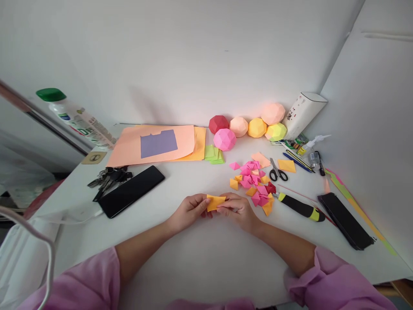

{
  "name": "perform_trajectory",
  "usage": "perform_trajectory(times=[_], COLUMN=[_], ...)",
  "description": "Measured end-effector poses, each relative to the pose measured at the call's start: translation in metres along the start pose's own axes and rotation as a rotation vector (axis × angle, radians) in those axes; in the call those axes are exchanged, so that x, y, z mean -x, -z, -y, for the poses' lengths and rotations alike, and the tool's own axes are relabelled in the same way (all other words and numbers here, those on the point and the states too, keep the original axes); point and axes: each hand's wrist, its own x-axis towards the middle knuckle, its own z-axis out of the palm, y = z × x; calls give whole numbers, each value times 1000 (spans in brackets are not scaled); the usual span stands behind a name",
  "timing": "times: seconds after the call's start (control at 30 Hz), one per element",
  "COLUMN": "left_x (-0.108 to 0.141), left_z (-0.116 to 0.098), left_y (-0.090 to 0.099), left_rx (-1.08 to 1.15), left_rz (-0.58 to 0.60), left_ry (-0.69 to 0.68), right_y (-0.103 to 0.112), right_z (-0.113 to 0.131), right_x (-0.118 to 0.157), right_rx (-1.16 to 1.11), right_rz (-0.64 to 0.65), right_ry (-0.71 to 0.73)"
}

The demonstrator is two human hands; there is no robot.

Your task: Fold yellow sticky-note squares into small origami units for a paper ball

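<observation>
Between my two hands is a small orange piece of paper [215,203], held just above the white table. My left hand [191,211] pinches its left end with thumb and fingers. At its right end, my right hand [239,211] grips the paper the same way. Close to my right hand lies a loose pile of folded pink paper pieces [250,172], mixed with orange and red ones. Farther back stand several faceted paper balls, among them a pink ball [225,140] and a dark red ball [218,124].
Right of the pile lie scissors [278,170], an orange sheet [287,165], a utility knife [301,207] and a black case [346,220]. On the left are a black phone [131,191], keys [109,177], a white bottle [80,122] and peach paper sheets [125,146]. Green slips [214,154] lie behind my hands.
</observation>
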Motion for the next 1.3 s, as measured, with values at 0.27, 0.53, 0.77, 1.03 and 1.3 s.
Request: perform_trajectory(times=[0.27, 0.53, 0.77, 1.03, 1.3], left_x=[0, 1, -1, 0, -1], left_z=[-5, -4, -2, -10, -5], left_y=[-3, -3, -3, -6, -5], left_rx=[125, 118, 39, 64, 52], left_rz=[87, 84, 39, 71, 51], left_ry=[-18, 13, 3, -12, 10], right_y=[-6, -7, -6, -5, -8], right_z=[3, 2, 6, 12, 4], right_x=[-1, -1, -4, -3, -1], right_rx=[-133, -218, -168, -182, -244], right_rz=[-83, -114, -121, -105, -136], right_ry=[-122, -198, -230, -275, -302])
